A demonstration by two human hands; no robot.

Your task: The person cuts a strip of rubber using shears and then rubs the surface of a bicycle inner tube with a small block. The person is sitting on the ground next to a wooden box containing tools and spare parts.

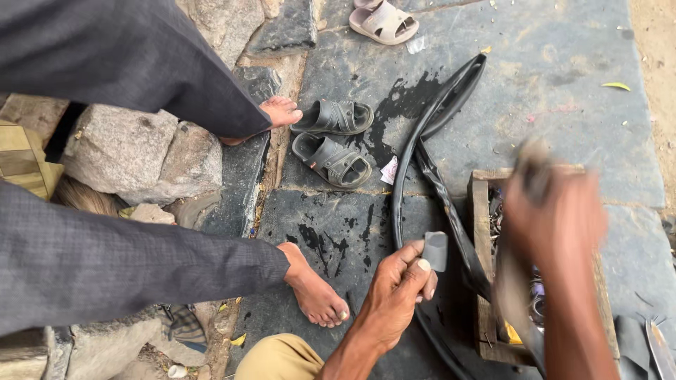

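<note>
blurred, my right hand (556, 211) is closed on something dark i cannot make out, above the wooden box (481, 232). left hand (398, 281) pinches a grey rubber patch (435, 250) beside the black inner tube (422, 151), which runs away from me.

Two dark sandals (332, 139), one beige sandal (384, 21), one black inner tube (431, 183), one wooden box (483, 281), two bare feet (315, 288)

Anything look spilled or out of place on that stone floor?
Yes. Dark wet splashes stain the slabs around the sandals and the limp black tube. The left hand pinches a small grey patch; the right hand is blurred, so its grip is unclear.
</note>
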